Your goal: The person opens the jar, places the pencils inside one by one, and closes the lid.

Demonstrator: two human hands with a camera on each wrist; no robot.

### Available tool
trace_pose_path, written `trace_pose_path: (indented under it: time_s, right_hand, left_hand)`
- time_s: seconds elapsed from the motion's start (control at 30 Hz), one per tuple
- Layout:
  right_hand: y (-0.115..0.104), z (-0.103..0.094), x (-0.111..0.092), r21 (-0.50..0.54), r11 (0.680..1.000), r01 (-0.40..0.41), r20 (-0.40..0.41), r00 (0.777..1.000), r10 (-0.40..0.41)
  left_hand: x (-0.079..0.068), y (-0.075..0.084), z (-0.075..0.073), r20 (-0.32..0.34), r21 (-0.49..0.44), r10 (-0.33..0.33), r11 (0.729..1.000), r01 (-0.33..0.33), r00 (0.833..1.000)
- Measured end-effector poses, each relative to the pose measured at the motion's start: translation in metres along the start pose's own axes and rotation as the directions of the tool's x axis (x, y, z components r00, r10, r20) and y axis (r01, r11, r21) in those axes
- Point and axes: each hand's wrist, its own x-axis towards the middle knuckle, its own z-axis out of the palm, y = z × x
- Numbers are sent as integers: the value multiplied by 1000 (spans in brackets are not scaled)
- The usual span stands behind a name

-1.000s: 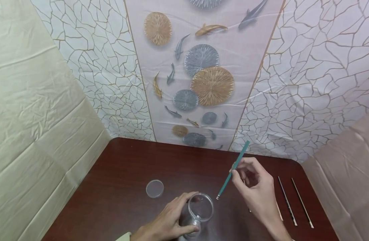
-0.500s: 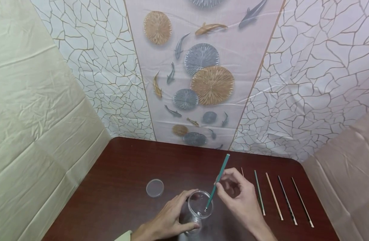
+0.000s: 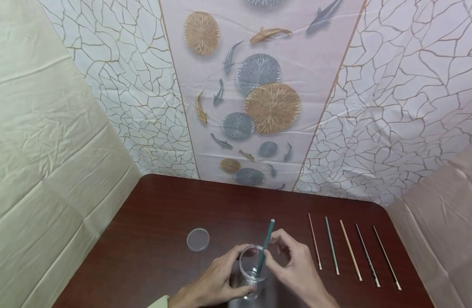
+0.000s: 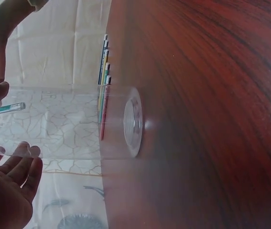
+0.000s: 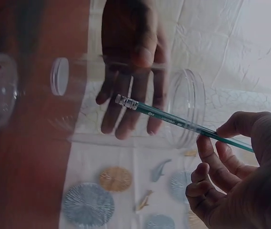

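A clear plastic jar stands upright on the table, its mouth uncovered. My left hand grips it round the side, thumb in front and fingers behind. My right hand pinches a green pencil between thumb and fingertips at the jar's rim. In the right wrist view the pencil's eraser end is inside the jar, pointing down and well above the base. The left wrist view shows the jar's base on the table, with the pencil's lower end high inside.
Several pencils lie in a spaced row at the right, among them a red one, a green one and a natural-coloured one. A round clear lid lies left of the jar. Fabric walls surround the dark red table.
My right hand has moved left and down from beside the jar, bringing the green pencil's eraser end through the mouth into it. The left hand stays round the jar.
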Motion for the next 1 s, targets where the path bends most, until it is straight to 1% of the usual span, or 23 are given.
trace_pose_path:
  time_s: [0.13,0.27,0.37,0.53,0.67,0.83,1.0]
  right_hand:
    - [2,5,-6,21,1000,-17,31,999,16]
    - [5,10,-10,31,999,-33,45,999,31]
    - [6,12,-12,44,999,-29,38,999,28]
    - [7,14,-12,58,998,-13,5,1000,13]
    - [6,14,-10,37,999,-23,-14,1000,23]
    - [4,14,-9,3,999,-40,-17,999,40]
    - [5,12,-8,-4,1000,-15,-30,999,14]
  left_hand:
    - [0,-1,1,9,-19,7,1000,-6,1000]
    - [0,-1,1,11,-23,5,1000,-5,1000]
    - [0,-1,1,8,-19,5,1000,-5,1000]
    - [0,-1,1,10,-24,9,1000,-9,1000]
    - [1,-1,1,0,-15,20,1000,-20,1000]
    - [0,-2,1,-6,-1,13,1000,-13,1000]
    - [0,-2,0,6,1,4,1000,-4,1000]
